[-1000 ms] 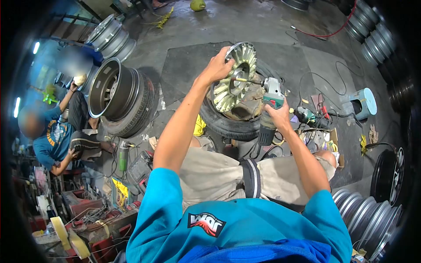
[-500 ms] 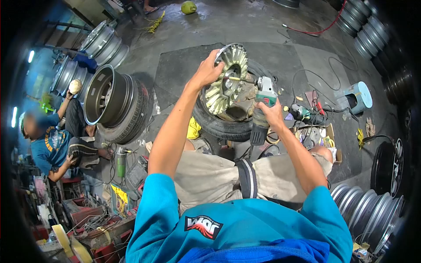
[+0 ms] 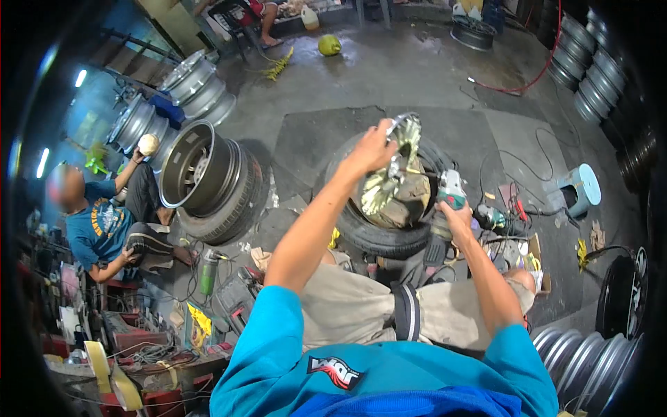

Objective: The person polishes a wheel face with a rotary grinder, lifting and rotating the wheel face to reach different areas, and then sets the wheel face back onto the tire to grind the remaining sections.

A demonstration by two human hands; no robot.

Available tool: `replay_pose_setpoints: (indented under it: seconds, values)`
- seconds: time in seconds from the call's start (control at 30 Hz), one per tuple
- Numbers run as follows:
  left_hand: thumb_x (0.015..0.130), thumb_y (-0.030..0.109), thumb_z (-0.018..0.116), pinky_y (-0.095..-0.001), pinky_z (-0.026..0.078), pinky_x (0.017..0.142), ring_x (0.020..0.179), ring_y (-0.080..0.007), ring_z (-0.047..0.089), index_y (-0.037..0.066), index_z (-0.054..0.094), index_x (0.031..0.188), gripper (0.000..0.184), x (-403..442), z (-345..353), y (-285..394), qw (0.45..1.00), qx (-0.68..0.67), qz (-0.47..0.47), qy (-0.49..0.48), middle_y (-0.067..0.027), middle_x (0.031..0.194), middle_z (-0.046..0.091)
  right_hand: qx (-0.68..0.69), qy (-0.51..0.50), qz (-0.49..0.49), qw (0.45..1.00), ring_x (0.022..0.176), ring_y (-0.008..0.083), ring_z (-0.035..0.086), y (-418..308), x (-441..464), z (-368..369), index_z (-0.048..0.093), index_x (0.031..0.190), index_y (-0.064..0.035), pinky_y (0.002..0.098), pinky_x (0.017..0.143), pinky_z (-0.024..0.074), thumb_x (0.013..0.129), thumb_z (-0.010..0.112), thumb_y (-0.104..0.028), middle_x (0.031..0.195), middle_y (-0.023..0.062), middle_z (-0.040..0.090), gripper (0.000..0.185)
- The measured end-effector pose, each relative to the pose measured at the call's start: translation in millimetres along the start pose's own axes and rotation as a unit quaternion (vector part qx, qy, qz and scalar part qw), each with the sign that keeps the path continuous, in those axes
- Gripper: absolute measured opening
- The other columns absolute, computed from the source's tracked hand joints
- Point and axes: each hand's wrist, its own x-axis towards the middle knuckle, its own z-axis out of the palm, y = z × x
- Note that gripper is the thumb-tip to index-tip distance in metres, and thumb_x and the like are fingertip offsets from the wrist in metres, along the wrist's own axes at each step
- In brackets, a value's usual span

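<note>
"Wheel (image 3: 389,177) first: where was it?"

"Tilted up above the tyre (image 3: 389,240), its lower edge beside the brown padding (image 3: 415,201) inside. Read the tyre as a dial, twelve away from the wearer (image 3: 403,368). The left hand (image 3: 373,147) was at eleven, fingers curled over the wheel's upper edge, gripping it."

"And the right hand (image 3: 455,219)?"

"At four, fingers wrapped round the grinder (image 3: 451,189). Whether one pressed a switch, I couldn't tell. The shaft (image 3: 422,173) pointed from three toward the wheel's centre; blur hid whether its tip touched."

"What could have gone wrong from there?"

"A skid, I'd say. The tip was aimed close to the left fingers, which were bare, so a snag on the wheel could have kicked it into them."

"And the wheel itself?"

"It could have rolled or dropped, since that one hand seemed to steady it and the padding looked soft and uneven. A jolt from the grinder might have been enough."

"Anything around them?"

"A second power tool (image 3: 490,217) lay at half past three, where a swing of the right arm (image 3: 490,272) might have knocked it. A co-worker (image 3: 97,221) sat at nine, well apart, though flung debris could have gone that way."
</note>
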Motion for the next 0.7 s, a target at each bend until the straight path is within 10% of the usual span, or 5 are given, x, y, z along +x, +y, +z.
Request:
replay_pose_setpoints:
  seconds: [0.3,0.4,0.7]
  values:
    - [0.094,0.031,0.067,-0.0547,0.045,0.107,0.127,-0.0498,0.056,0.004,0.046,0.141,0.059,-32,-9,33,0.999,0.045,-0.016,0.003,-0.0348,0.131,0.059,0.018,0.021,-0.008,1.000,0.090,0.0209,0.064,-15,-18,-34,0.055,0.127,-0.0012,0.0378,0.082,0.0545,0.072,0.084,-0.023,0.105,0.0098,0.066,0.066]
    - [0.094,0.024,0.070,-0.0544,0.052,0.081,0.094,-0.0509,0.066,-0.002,0.052,0.122,0.042,-81,-12,20,0.997,0.051,-0.026,-0.056,-0.0306,0.099,0.069,-0.065,0.040,-0.010,0.997,0.092,0.0217,0.065,-18,-25,-42,0.055,0.127,-0.0007,0.0372,0.083,0.0548,0.071,0.085,-0.025,0.106,0.0105,0.067,0.067]
    - [0.093,0.025,0.062,-0.0548,0.056,0.087,0.096,-0.0505,0.068,-0.006,0.066,0.103,0.033,-26,-45,-12,0.985,0.152,-0.014,-0.085,-0.0337,0.099,0.069,-0.102,-0.032,-0.065,0.992,0.100,0.0233,0.065,-22,-38,-43,0.053,0.125,0.0009,0.0375,0.090,0.0532,0.070,0.087,-0.024,0.111,0.0136,0.067,0.069]
